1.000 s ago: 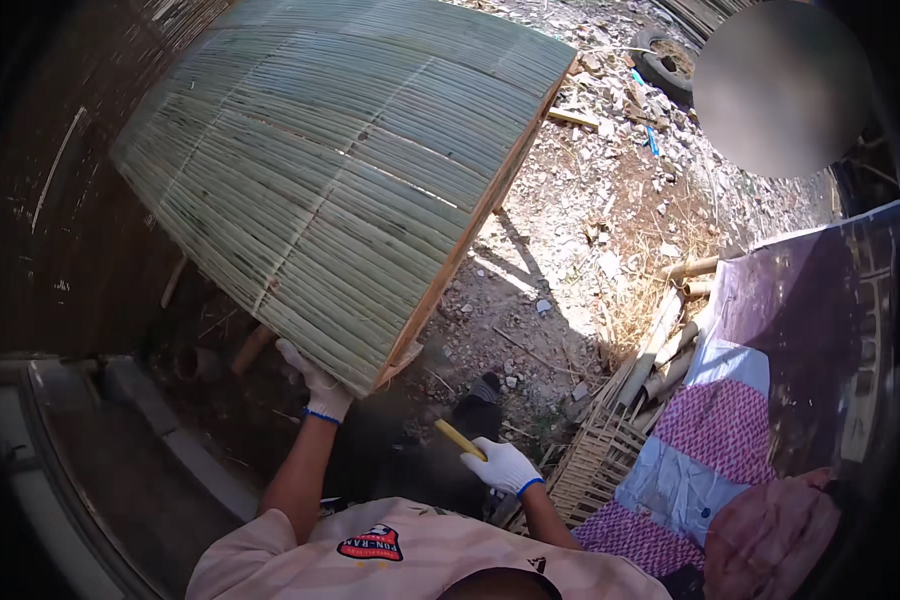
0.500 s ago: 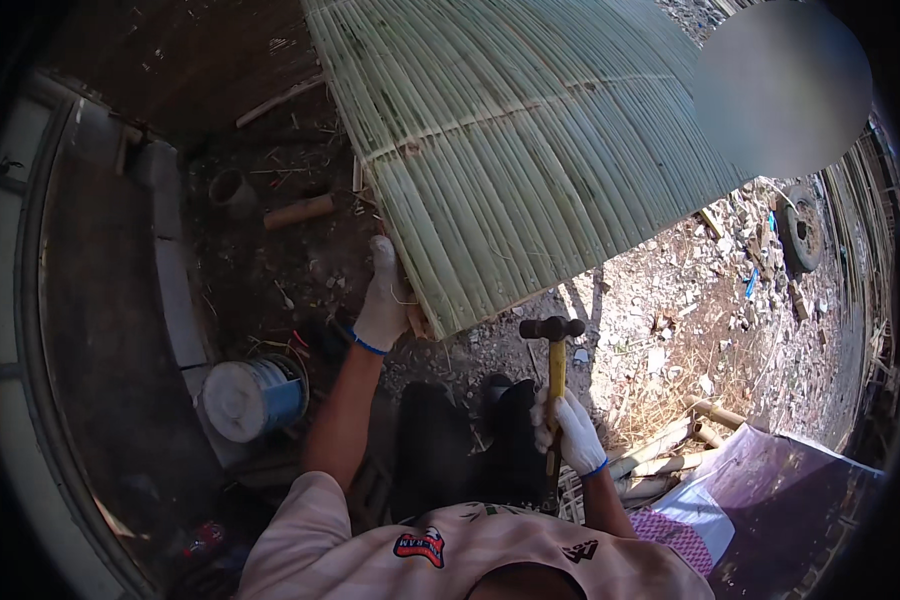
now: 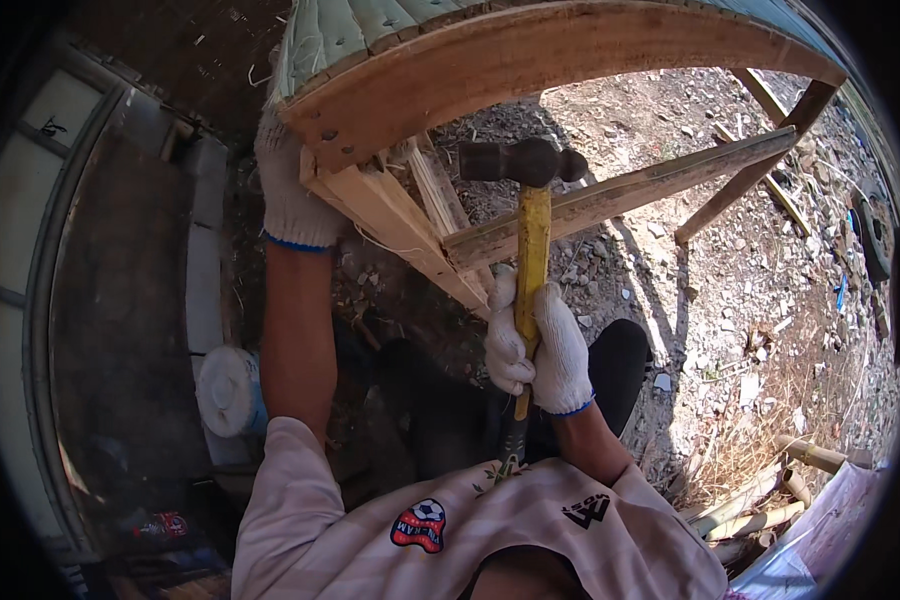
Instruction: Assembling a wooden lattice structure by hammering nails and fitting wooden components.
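Hammer [image 3: 534, 240] is clamped in the right grip [image 3: 552, 350], gloved fingers wrapped round the yellow handle. Left grip [image 3: 295, 190], gloved too, is up against the near left corner of the wooden frame [image 3: 410, 90]; its fingers go out of sight behind the edge, so I can't tell if they squeeze or just rest there.

Key relation: that corner lies ahead and well left of the right grip but right beside the left one, so left is the nearer hand by far. Hammer's long axis runs straight ahead from the right grip, away from the person's chest, tail of the handle behind it near the shirt [image 3: 450, 530]. Dark hammer head [image 3: 525, 161] is ahead of the right grip, set crosswise: flat face left, toward the corner side, rounded end right. Head and corner look apart in this view.

Front rail [image 3: 590, 40] runs left to right, ahead of the right grip, roughly across the handle's line. Dark spots, maybe nail heads, at its left end, just right of the left grip. Corner leg [image 3: 395, 220] slants from there back toward the right grip; contact with the glove unclear. Cross brace [image 3: 630, 192] passes behind the handle, off to the right; touching or not, can't say. Bamboo slats [image 3: 350, 28] top the frame, ahead of the left grip. White bucket [image 3: 228, 392] sits behind-left of the left grip, well apart from the hammer.
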